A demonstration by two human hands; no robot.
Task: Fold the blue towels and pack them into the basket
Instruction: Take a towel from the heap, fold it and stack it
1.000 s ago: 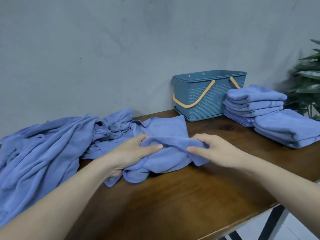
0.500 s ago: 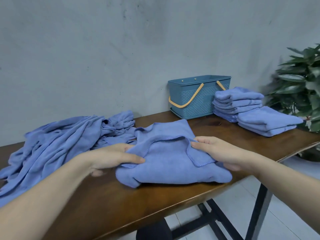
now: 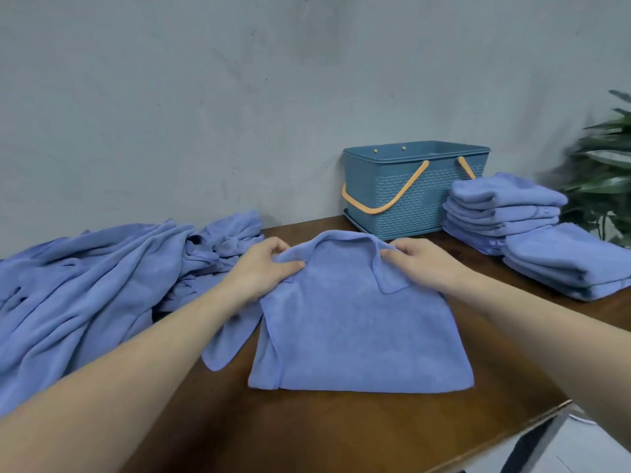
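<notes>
I'm pinching the soft, light, floppy blue towel (image 3: 358, 336) at its far corners w/ left hand (image 3: 264, 268) & right hand (image 3: 423, 264), best hold there.

A dark wooden table (image 3: 341, 431) against a grey wall (image 3: 205, 97); a leafy plant (image 3: 604, 172) at right

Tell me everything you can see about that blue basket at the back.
The basket is a rectangular blue tub that looks like plastic, with a woven pattern on its walls and a smooth rim. Two orange handles hang down outside. It stands upright on the wooden table against the wall, open-topped. A stack of folded towels sits close against its right side. Neither hand touches it.
</notes>
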